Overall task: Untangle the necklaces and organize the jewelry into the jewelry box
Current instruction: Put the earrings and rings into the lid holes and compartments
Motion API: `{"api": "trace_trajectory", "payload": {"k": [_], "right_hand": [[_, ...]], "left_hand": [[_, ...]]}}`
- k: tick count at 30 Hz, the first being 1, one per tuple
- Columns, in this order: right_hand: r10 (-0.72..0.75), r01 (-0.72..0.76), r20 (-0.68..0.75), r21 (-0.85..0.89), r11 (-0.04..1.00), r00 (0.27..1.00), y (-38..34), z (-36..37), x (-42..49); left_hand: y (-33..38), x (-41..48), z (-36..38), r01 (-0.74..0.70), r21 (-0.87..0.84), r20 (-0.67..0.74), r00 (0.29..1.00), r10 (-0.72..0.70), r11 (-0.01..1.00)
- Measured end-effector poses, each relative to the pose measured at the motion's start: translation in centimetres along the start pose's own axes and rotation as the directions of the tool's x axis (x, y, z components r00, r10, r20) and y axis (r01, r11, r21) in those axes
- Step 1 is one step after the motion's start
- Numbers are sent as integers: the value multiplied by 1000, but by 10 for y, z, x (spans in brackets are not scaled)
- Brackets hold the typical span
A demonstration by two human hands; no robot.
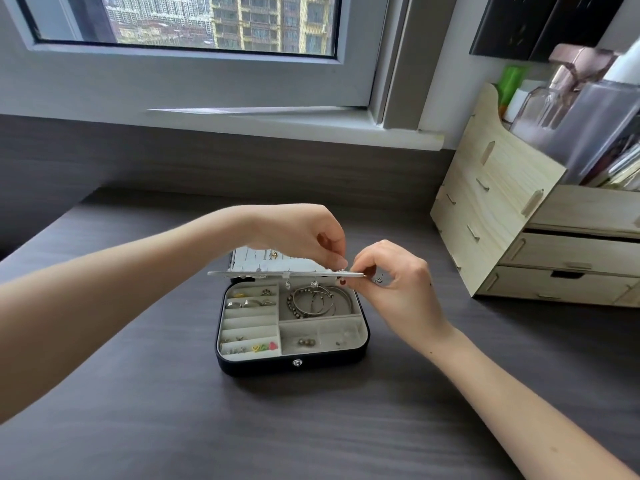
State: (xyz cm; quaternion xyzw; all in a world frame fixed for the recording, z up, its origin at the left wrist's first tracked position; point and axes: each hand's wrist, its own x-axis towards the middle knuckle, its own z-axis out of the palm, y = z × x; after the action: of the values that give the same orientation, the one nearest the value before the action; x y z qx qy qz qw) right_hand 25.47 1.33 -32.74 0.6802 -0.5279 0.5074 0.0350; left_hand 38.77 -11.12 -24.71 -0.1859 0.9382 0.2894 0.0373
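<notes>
Dark wood-grain desk w/ pale plywood drawer organiser at right, clear bottles + green tube on top. Grey-framed window behind, tower blocks outside.

Lid half hidden behind left hand — wooden organizer cut off.

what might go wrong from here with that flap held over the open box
1. The left hand and right hand both pinch the panel at one end only; if either grip slips it may flap down onto the jewelry box.
2. Pendants dangling under it hang just over the bangles, so lowering it could snag them.
3. The small metal piece by the right fingers sits past the box rim; dropped, it would probably land on the table.
</notes>
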Motion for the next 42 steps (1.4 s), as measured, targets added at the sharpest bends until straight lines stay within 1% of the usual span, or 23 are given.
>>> {"api": "trace_trajectory", "payload": {"k": [7,10,11,12,14,15,17,19,20,22,23,24,25,26,27,28,30,32,34,36,38,40,42], "right_hand": [[16,-16,0,5,1000,1000,-2,-1,1],[117,-117,-5,31,993,993,-5,-1,10],[170,-170,0,49,984,985,-5,-1,15],[229,-229,12,68,971,973,-6,-1,22],[343,-346,39,103,933,938,-5,1,36],[390,-394,54,109,913,919,-4,3,43],[469,-477,94,104,873,878,1,8,55],[513,-525,139,72,848,847,7,9,62],[525,-535,146,43,844,839,10,7,64],[543,-541,110,-54,840,833,15,1,63],[550,-535,92,-145,832,830,18,-3,60],[560,-519,98,-272,810,823,20,-7,57],[584,-494,129,-407,769,802,22,-10,54],[621,-469,169,-514,718,765,23,-11,49],[658,-451,200,-584,675,726,25,-11,46],[683,-440,217,-623,647,697,27,-9,42],[698,-429,224,-651,626,680,31,-5,38],[691,-422,219,-654,628,689,34,-1,36],[666,-440,185,-620,650,722,31,-1,36],[600,-487,96,-489,723,794,20,-1,41],[489,-460,21,-303,835,872,0,3,49],[385,-376,22,-169,911,923,-24,12,60],[313,-306,69,-94,947,947,-43,28,66]], "left_hand": [[-2,0,-1,-63,60,-26,998,65,996],[-6,-7,-11,36,78,-32,999,-34,996],[-8,-13,-16,76,54,-43,996,-74,996],[-10,-21,-23,105,-12,-73,992,-106,994],[-17,-37,-38,148,-197,-171,968,-183,969],[-23,-44,-43,168,-269,-228,945,-233,948],[-38,-52,-47,211,-329,-332,887,-321,921],[-51,-57,-40,217,-392,-377,849,-371,894],[-57,-59,-35,195,-438,-383,843,-378,878],[-66,-61,-24,116,-513,-402,843,-357,851],[-69,-62,-19,72,-540,-418,842,-341,839],[-71,-62,-14,35,-562,-438,835,-334,826],[-72,-61,-9,7,-584,-461,820,-340,811],[-74,-60,-6,-14,-605,-485,799,-355,796],[-75,-59,-2,-27,-623,-505,778,-375,782],[-77,-58,1,-38,-638,-520,758,-394,769],[-77,-58,8,-77,-672,-545,725,-421,737],[-75,-60,15,-137,-693,-575,698,-427,708],[-72,-62,20,-159,-683,-601,677,-425,713],[-70,-62,23,-148,-664,-616,664,-424,733],[-67,-62,22,-121,-636,-622,665,-414,762],[-63,-61,19,-65,-601,-616,672,-410,797],[-59,-62,14,-9,-578,-585,702,-407,816]]}}
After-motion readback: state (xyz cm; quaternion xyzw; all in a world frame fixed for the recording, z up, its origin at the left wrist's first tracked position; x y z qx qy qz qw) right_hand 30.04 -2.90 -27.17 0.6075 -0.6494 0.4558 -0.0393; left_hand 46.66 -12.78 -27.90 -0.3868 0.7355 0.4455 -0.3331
